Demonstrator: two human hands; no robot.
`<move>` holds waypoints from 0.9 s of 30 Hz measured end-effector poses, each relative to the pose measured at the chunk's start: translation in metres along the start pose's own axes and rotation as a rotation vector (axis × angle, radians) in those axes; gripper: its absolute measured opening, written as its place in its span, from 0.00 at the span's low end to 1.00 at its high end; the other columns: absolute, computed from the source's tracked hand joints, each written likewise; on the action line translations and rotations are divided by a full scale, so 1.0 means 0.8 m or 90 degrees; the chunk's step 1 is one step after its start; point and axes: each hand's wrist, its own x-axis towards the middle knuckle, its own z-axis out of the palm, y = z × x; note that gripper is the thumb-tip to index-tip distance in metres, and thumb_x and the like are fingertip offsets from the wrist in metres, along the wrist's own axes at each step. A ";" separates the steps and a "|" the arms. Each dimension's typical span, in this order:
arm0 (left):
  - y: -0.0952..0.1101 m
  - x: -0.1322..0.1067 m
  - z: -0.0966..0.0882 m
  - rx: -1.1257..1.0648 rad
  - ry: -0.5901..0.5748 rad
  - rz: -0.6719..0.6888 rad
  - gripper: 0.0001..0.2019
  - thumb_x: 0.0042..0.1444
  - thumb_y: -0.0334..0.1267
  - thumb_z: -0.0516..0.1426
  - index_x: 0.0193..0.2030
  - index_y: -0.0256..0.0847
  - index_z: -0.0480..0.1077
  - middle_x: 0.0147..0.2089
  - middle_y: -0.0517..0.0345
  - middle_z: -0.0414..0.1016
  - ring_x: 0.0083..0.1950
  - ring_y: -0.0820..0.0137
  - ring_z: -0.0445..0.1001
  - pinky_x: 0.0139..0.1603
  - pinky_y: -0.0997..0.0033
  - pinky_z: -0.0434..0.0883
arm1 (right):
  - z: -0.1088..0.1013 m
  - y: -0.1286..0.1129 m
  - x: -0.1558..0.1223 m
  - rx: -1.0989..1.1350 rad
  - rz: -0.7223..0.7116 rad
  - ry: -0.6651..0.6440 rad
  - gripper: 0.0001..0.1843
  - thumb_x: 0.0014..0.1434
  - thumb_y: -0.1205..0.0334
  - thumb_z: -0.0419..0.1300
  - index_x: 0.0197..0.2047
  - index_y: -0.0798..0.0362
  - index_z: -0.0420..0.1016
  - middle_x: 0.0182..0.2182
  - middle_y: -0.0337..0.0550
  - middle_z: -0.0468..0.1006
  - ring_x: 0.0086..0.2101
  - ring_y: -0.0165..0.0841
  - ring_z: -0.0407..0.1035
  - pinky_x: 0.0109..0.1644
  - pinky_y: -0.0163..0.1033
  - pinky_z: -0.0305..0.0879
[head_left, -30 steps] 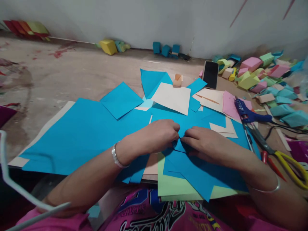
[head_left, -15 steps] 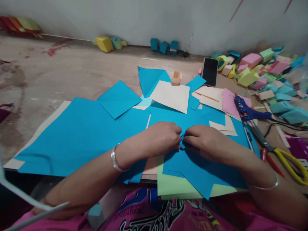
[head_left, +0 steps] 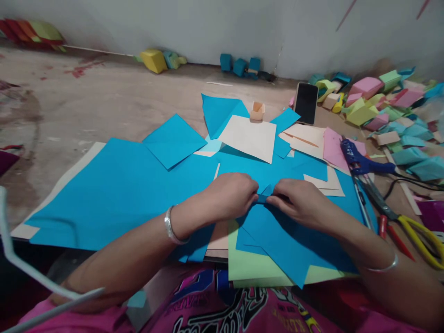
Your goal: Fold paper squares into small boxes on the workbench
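Between my two hands is a small piece of blue paper (head_left: 262,199), folded into a narrow strip, its ends hidden by my fingers. My left hand (head_left: 239,194) pinches its left end, and my right hand (head_left: 293,196) pinches the right end with thumb and fingers. A little flap of blue shows above the strip, near the right fingertips. Under both hands lie large blue sheets (head_left: 104,194), with a light green sheet (head_left: 249,268) showing at the near edge. Beyond my hands rests a cream paper square (head_left: 249,138).
A small peach paper box (head_left: 257,111) and a phone (head_left: 305,104) are farther back. On the right lie a blue glue gun (head_left: 364,162), a pen (head_left: 362,203) and yellow-handled scissors (head_left: 419,236). Folded paper boxes (head_left: 364,111) are heaped at the back right.
My hands have drawn slightly apart and the right one has shifted right, so the folded blue strip between them now shows more. The whole view has shifted a little.
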 end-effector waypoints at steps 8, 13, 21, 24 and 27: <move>0.000 -0.001 -0.001 -0.017 0.002 -0.014 0.14 0.64 0.40 0.49 0.31 0.38 0.70 0.32 0.52 0.71 0.30 0.70 0.65 0.25 0.69 0.50 | 0.003 0.003 0.000 0.046 -0.018 0.013 0.15 0.65 0.51 0.53 0.33 0.52 0.71 0.29 0.41 0.74 0.28 0.31 0.63 0.30 0.36 0.48; -0.002 -0.001 0.001 -0.026 0.015 -0.021 0.16 0.64 0.43 0.50 0.29 0.39 0.69 0.30 0.54 0.71 0.29 0.71 0.64 0.25 0.69 0.49 | 0.002 0.004 0.003 0.092 0.024 -0.001 0.19 0.66 0.51 0.52 0.27 0.53 0.70 0.23 0.38 0.71 0.24 0.28 0.59 0.28 0.36 0.46; -0.001 -0.002 0.000 -0.013 0.011 -0.066 0.17 0.63 0.43 0.51 0.25 0.38 0.69 0.28 0.52 0.71 0.28 0.70 0.64 0.25 0.68 0.47 | 0.007 0.000 0.006 0.094 0.012 0.022 0.17 0.65 0.52 0.53 0.31 0.53 0.72 0.26 0.41 0.74 0.27 0.31 0.65 0.31 0.36 0.50; 0.001 -0.003 -0.002 -0.011 0.017 -0.069 0.17 0.62 0.43 0.51 0.24 0.38 0.69 0.27 0.52 0.71 0.27 0.70 0.64 0.25 0.68 0.47 | 0.008 -0.001 0.008 0.083 0.045 0.010 0.18 0.66 0.52 0.52 0.30 0.53 0.72 0.26 0.41 0.74 0.27 0.32 0.65 0.30 0.36 0.49; 0.000 -0.004 -0.005 -0.026 0.013 -0.057 0.18 0.62 0.44 0.53 0.23 0.39 0.68 0.24 0.54 0.69 0.25 0.71 0.62 0.25 0.69 0.46 | 0.008 -0.003 0.009 0.070 0.071 -0.001 0.18 0.65 0.51 0.52 0.29 0.53 0.72 0.25 0.42 0.75 0.27 0.33 0.66 0.29 0.36 0.48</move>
